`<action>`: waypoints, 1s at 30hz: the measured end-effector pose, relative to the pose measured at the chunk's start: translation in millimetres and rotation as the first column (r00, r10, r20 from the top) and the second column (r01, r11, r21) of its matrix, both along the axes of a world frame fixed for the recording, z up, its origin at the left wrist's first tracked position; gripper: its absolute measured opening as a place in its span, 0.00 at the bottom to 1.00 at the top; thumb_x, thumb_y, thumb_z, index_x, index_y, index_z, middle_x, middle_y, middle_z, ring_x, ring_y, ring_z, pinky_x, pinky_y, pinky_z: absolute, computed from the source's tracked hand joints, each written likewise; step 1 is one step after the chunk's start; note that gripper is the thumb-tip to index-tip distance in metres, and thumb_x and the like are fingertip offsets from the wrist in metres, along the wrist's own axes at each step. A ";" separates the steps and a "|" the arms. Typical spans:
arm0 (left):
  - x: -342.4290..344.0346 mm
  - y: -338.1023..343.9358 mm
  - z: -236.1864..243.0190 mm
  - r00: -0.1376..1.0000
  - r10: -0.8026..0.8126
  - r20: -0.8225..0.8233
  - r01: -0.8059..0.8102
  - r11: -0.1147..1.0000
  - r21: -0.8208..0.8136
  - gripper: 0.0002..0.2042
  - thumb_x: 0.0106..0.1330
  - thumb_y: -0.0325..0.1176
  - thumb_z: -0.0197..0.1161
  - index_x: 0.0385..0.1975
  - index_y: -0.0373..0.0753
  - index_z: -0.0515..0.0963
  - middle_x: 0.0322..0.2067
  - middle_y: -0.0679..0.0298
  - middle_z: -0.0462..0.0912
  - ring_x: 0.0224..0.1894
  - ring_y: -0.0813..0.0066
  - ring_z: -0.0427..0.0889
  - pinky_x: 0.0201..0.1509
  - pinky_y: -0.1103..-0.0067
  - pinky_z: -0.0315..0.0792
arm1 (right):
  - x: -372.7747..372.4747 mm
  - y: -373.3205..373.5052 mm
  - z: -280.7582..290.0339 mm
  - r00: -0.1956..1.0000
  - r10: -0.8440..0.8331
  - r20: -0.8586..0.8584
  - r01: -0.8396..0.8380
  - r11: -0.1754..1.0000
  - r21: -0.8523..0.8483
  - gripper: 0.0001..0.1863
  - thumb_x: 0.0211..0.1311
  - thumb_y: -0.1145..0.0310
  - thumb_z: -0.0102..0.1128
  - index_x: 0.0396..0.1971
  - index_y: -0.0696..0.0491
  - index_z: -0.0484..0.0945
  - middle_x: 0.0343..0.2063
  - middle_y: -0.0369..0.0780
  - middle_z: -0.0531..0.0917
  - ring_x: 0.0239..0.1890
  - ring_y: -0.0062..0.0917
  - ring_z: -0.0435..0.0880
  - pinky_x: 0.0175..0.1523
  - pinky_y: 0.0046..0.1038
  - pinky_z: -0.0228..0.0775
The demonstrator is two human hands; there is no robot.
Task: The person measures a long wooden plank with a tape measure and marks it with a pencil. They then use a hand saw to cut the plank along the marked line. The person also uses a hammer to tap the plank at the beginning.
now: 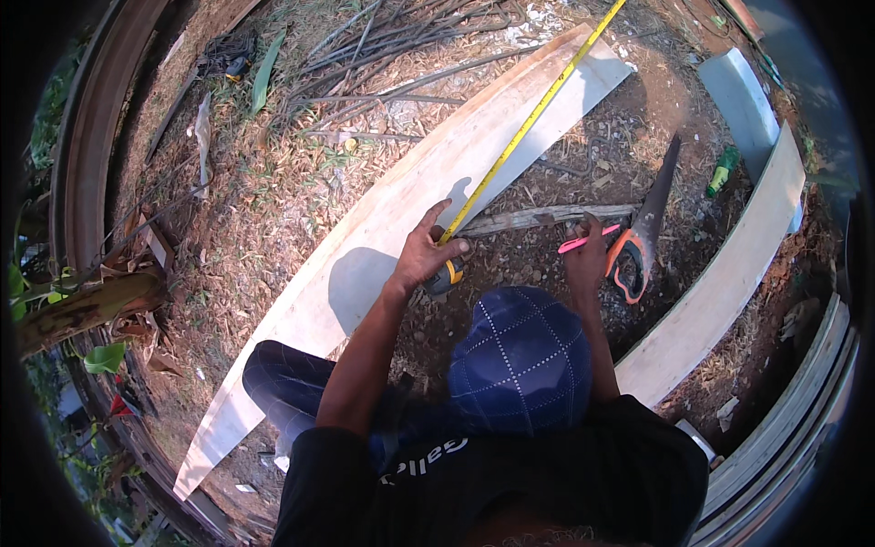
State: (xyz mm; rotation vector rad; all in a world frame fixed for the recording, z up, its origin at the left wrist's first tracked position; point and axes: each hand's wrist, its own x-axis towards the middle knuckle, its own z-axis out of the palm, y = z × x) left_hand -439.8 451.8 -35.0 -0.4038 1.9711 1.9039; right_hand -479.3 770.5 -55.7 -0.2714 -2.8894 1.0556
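My left hand (427, 254) grips a yellow and black tape measure (445, 276), thumb and forefinger spread beside the blade. Its yellow blade (533, 117) runs out along a long pale wooden board (394, 211), past the far end to the top edge. This board slants from the lower left to the upper right. To the right of it, my right hand (586, 259) is closed round a slim pink pencil (574, 244). Just right of that hand lies a handsaw (649, 205) with an orange and black handle; its dark blade points away from me.
Another pale board (715, 292) slants along the right, near a pale block (740, 109) and a green bottle (722, 170). Several planks (793, 410) lie lower right. Thin sticks (401, 59) are heaped at the far side. My blue patterned knees (519, 360) are between my arms and at the left.
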 end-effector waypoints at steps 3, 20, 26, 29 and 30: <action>0.0 17.0 -10.6 0.997 -0.036 -0.067 0.027 0.990 -0.140 0.48 0.55 0.36 0.80 0.76 0.46 0.57 0.34 0.60 0.83 0.37 0.73 0.81 0.45 0.74 0.75 | 3.0 48.8 3.2 0.994 -0.097 0.051 0.069 0.913 0.401 0.33 0.61 0.64 0.69 0.65 0.55 0.67 0.47 0.55 0.81 0.51 0.53 0.80 0.53 0.50 0.72; 130.2 -4.0 -76.8 0.322 0.776 0.542 -0.886 0.448 -0.116 0.30 0.75 0.62 0.49 0.42 0.34 0.78 0.25 0.56 0.82 0.22 0.62 0.78 0.26 0.65 0.73 | -25.4 88.2 41.7 0.897 -0.321 -0.304 0.282 0.945 -0.165 0.29 0.70 0.62 0.57 0.67 0.61 0.69 0.60 0.50 0.79 0.59 0.36 0.80 0.64 0.36 0.69; 215.7 -83.9 -125.8 -0.473 0.737 0.484 -0.857 -0.513 -0.057 0.29 0.76 0.58 0.50 0.58 0.34 0.71 0.50 0.56 0.81 0.49 0.59 0.83 0.52 0.59 0.80 | -42.5 31.6 57.3 0.882 -0.305 -0.360 0.217 0.940 -0.263 0.27 0.70 0.63 0.60 0.63 0.61 0.72 0.52 0.48 0.80 0.51 0.32 0.83 0.50 0.30 0.79; 218.4 -89.2 -141.3 -0.426 0.766 0.481 -0.783 -0.579 0.229 0.26 0.78 0.55 0.51 0.61 0.38 0.69 0.60 0.59 0.75 0.61 0.60 0.76 0.64 0.58 0.75 | -24.5 -33.4 104.7 0.919 -0.286 -0.270 0.160 0.899 -0.408 0.28 0.70 0.63 0.59 0.65 0.60 0.70 0.49 0.46 0.80 0.47 0.30 0.83 0.48 0.29 0.80; 216.1 -87.4 -142.3 -0.398 0.775 0.490 -0.746 -0.585 0.318 0.25 0.78 0.54 0.51 0.62 0.39 0.69 0.63 0.60 0.73 0.64 0.60 0.74 0.67 0.57 0.73 | -25.0 -44.8 111.4 0.942 -0.244 -0.231 0.102 0.863 -0.495 0.28 0.70 0.62 0.59 0.66 0.60 0.69 0.47 0.45 0.80 0.46 0.29 0.82 0.48 0.29 0.80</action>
